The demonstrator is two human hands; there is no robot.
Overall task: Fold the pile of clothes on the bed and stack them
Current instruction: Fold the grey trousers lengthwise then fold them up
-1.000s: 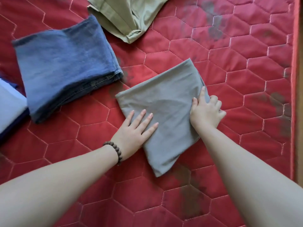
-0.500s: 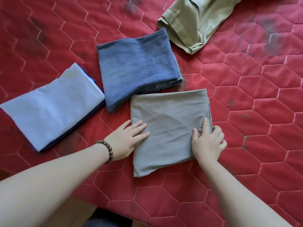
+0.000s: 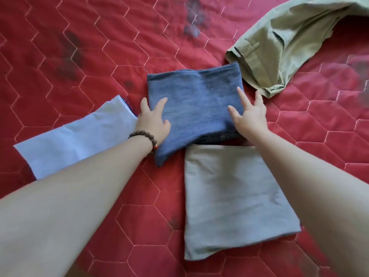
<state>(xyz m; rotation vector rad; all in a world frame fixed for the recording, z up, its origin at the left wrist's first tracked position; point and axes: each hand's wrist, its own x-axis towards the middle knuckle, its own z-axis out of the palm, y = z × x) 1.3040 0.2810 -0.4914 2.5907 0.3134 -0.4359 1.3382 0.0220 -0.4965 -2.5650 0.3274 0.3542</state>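
The grey folded garment [image 3: 235,198] is no longer touched; half a second ago it lay under both hands, and it is now left flat on the red quilted bed [image 3: 79,56], near the viewer and to the right. The folded jeans [image 3: 194,108] are reached instead, just beyond the grey piece. The left hand [image 3: 153,121] is set at the jeans' left edge, fingers curling over it with the thumb at the side; whether the grip is fully closed on the cloth cannot be told. The right hand [image 3: 249,114] is laid on the right edge with its fingers spread apart. A light blue folded garment [image 3: 79,140] lies to the left, and olive trousers [image 3: 289,43] remain unfolded at far right. Stacking is judged to be starting, with one garment left to fold.
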